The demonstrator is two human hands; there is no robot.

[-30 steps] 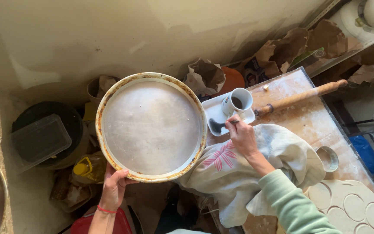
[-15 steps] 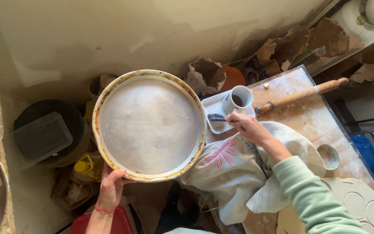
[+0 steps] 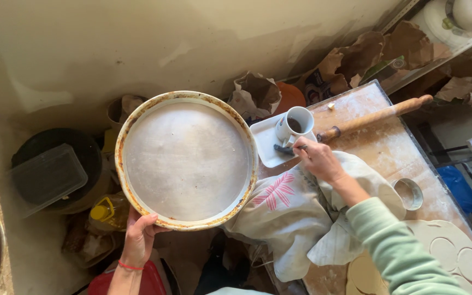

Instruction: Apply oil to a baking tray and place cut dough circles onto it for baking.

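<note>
Left hand (image 3: 139, 239) clamps its fingers on the near rim of one round, floured metal sieve (image 3: 186, 159), held out over floor clutter; right hand (image 3: 316, 158) pinches one dark spoon handle (image 3: 283, 148) on one white rectangular tray (image 3: 267, 143) beside one white mug (image 3: 294, 125); gripped one-handed, the sieve could tip, I judge; one wooden rolling pin (image 3: 375, 117) lies far right

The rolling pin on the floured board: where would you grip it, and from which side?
Grip the rolling pin on its bare middle barrel, from above. It lies flat and slanted on the board, its near handle end beside the mug and the right hand, so the middle is freest.
</note>
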